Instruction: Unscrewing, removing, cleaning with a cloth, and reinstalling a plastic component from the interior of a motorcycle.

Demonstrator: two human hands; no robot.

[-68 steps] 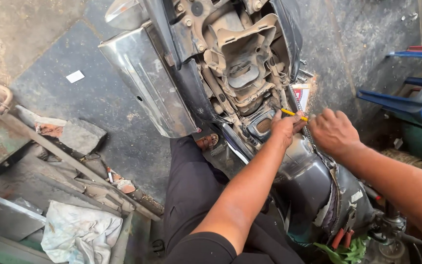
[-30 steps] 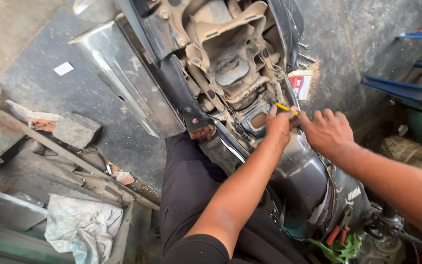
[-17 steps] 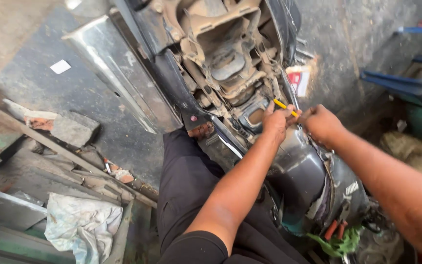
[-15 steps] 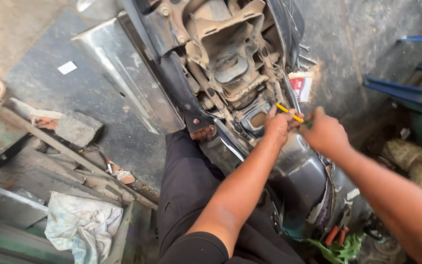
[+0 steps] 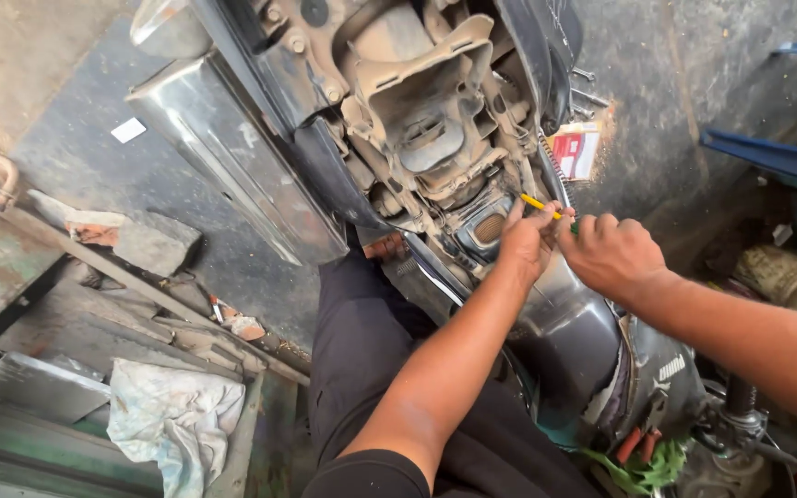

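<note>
Right now my left hand [image 5: 526,242] and my right hand [image 5: 612,254] sit close together over the opened-up scooter [image 5: 417,138], with a yellow-handled screwdriver [image 5: 542,204] between them. Its handle is slim and bright yellow, pointing up and away from my left fingertips [image 5: 518,214], with a touch of green just beside my right knuckles; the tip is hidden, so I cannot tell what it sits on. My left fingers are pinched together around the yellow handle, thumb against forefinger. My right fingers are curled into a loose fist at the green end, though whether they actually grip it is hidden behind the knuckles. Just beyond my left fingertips lies the dusty engine bay, with a tan plastic air housing [image 5: 422,111] crowding in close above. Past my right fingers, a small red and white box [image 5: 576,150] lies on the concrete floor. Below my right wrist curves the dark glossy body panel [image 5: 569,332], and further down near my forearm red-handled pliers [image 5: 640,444] rest on some green cloth. Off to the far left of my left arm, well apart, a long chromed panel [image 5: 232,166] leans by the frame, and a dirty white rag [image 5: 177,424] lies crumpled on a green metal bench [image 5: 11,267].
</note>
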